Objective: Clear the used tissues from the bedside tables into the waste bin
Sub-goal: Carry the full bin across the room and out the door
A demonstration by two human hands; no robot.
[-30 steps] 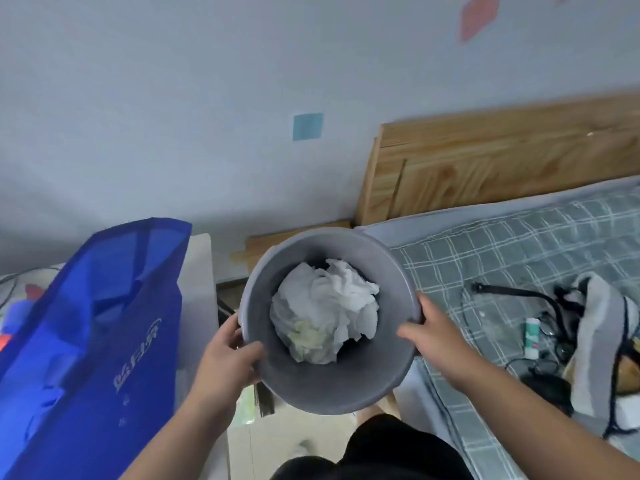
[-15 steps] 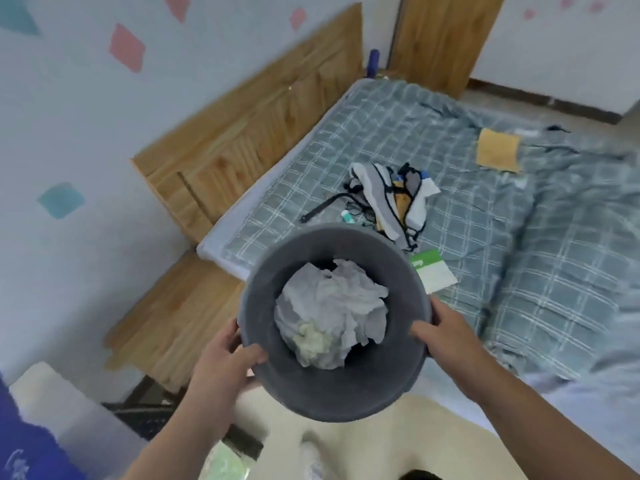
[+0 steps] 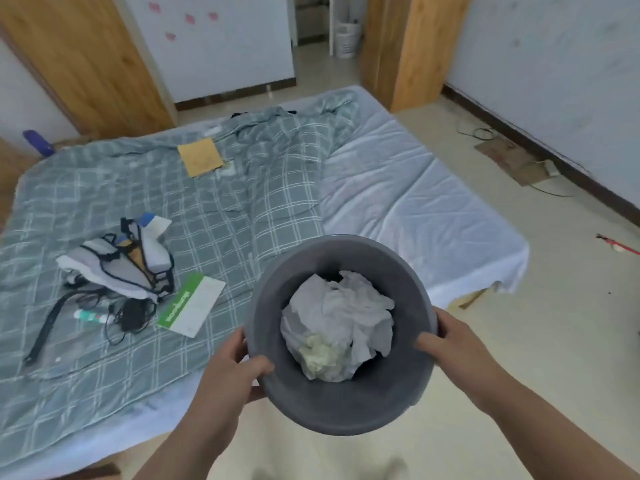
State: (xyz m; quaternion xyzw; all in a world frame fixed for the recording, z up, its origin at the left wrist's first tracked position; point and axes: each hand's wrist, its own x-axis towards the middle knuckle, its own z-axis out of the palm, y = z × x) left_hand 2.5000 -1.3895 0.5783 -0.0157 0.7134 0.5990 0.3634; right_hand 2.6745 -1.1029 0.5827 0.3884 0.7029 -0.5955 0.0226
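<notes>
I carry a round grey waste bin [image 3: 346, 407] in front of me, above the floor at the bed's near edge. Crumpled white tissues [image 3: 341, 320] fill its inside, with a yellowish wad low among them. My left hand [image 3: 230, 370] grips the bin's left rim, thumb hooked over the edge. On the right rim sits my right hand [image 3: 450, 344], its thumb inside the bin and its fingers on the outside. No bedside table shows in this view.
A bed [image 3: 398, 188] with a checked green-grey quilt fills the left and centre. On it lie a grey strapped garment [image 3: 117, 268], a green-and-white leaflet [image 3: 192, 304], cables and a brown envelope [image 3: 201, 156]. Beige floor [image 3: 554, 306] lies right, with cardboard and cords by the wall.
My view has swung right, from the headboard corner and blue bag across the bed to the room's open side. Both hands keep the same hold on the bin.
</notes>
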